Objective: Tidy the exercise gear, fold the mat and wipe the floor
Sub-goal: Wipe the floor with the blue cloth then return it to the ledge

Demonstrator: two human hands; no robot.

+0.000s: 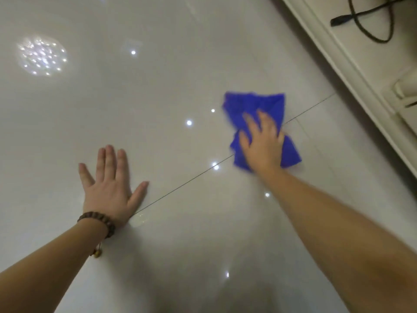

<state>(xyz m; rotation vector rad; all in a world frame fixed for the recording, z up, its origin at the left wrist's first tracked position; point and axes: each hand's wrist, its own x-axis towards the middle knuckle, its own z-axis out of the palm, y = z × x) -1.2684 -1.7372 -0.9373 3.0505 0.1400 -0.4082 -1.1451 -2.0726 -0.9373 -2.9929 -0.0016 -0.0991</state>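
Right hand (261,143) presses flat, fingers loosely spread, on crumpled blue microfibre cloth (255,105) over the glossy white tiled floor (158,86); unwiped floor lies left. Left hand (108,188) braces, fingers splayed wide.

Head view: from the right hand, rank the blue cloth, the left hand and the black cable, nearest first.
1. Blue cloth, directly under the right hand, pressed to the floor.
2. Left hand, flat on the floor, to the left.
3. Black cable, upper right on the white furniture.
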